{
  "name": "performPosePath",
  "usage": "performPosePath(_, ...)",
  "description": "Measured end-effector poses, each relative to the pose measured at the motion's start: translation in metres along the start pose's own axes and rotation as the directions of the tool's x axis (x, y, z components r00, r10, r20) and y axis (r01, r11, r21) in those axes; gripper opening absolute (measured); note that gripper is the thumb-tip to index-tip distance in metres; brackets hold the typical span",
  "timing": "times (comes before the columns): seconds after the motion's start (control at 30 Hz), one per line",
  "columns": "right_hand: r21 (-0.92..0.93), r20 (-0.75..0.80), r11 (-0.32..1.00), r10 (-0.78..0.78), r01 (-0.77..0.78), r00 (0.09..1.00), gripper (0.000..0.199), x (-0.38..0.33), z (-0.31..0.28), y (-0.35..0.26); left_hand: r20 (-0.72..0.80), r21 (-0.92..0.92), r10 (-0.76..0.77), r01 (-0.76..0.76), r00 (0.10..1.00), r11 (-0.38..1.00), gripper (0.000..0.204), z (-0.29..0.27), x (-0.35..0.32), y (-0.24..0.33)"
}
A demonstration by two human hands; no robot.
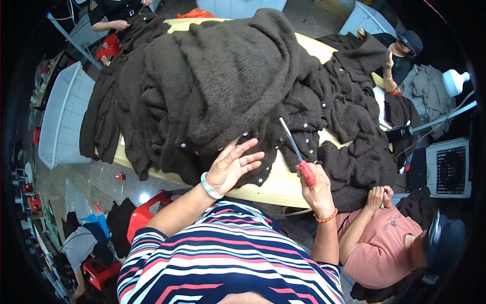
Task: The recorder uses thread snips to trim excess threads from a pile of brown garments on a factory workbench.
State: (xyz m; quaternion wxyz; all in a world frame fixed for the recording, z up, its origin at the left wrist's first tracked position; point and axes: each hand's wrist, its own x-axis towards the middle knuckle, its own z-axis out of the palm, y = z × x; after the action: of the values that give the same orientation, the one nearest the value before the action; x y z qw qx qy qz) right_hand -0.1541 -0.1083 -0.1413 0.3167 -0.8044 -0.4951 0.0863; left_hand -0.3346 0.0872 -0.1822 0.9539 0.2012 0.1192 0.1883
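Note:
In my right hand (pixel 318 190) is a pair of red-handled scissors (pixel 291 139), its long thin metal blades pointing up and away over the table. My fingers wrap round the red handle. My left hand (pixel 230 164) is open, palm turned up and fingers spread, at the near edge of a big heap of dark brown fleecy garments (pixel 223 76). Nothing shows in its palm. Small shiny buttons or snaps dot the garment edges near both hands. More brown garments (pixel 354 121) lie bunched to the right of the scissors.
The heap covers most of a pale wooden table (pixel 276 177). A person in a pink shirt (pixel 379 243) sits close on my right; two others handle garments at the far corners. A white bin (pixel 66 116) stands left, a red stool (pixel 144 213) near-left, and a lamp (pixel 455 82) far right.

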Motion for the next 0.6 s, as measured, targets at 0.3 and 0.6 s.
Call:
performPosePath(0.3, 0.058, 0.181, 0.997, -0.064, 0.054, 0.981, 0.023, 0.001, -0.004, -0.012, -0.192, 0.324, 0.532, -0.458, 0.825, 0.828, 0.011, -0.011, 0.003, 0.028)
performPosePath(0.6, -0.096, 0.332, 0.991, -0.06, 0.097, 0.941, 0.016, 0.004, -0.031, -0.052, -0.066, 0.425, 0.618, -0.538, 0.784, 0.728, 0.011, -0.019, 0.013, 0.036)
